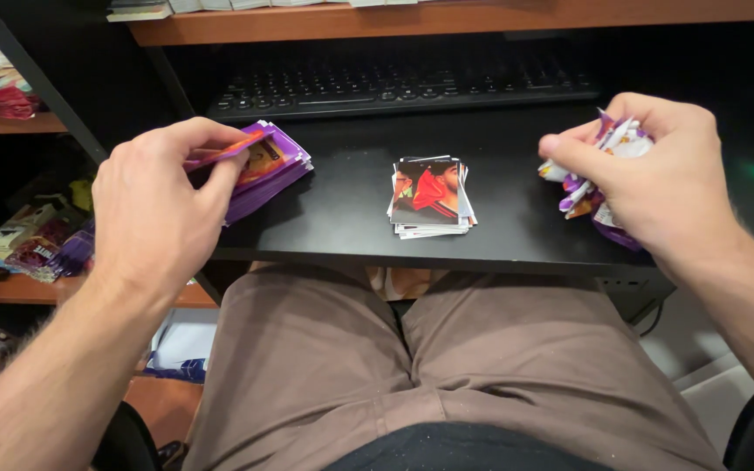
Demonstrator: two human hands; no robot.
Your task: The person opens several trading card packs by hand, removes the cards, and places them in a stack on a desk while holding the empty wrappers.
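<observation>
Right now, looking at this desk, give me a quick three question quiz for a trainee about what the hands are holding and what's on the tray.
1. True or false: the left hand is picking a purple packet off the stack of purple packets.
2. What does the right hand hold? A) a keyboard B) a wad of crumpled torn wrappers C) a pen
3. Fill in: the pile of picture stickers lies on the black pull-out tray, between the two ____.

Key: 1 true; 2 B; 3 hands.
</observation>
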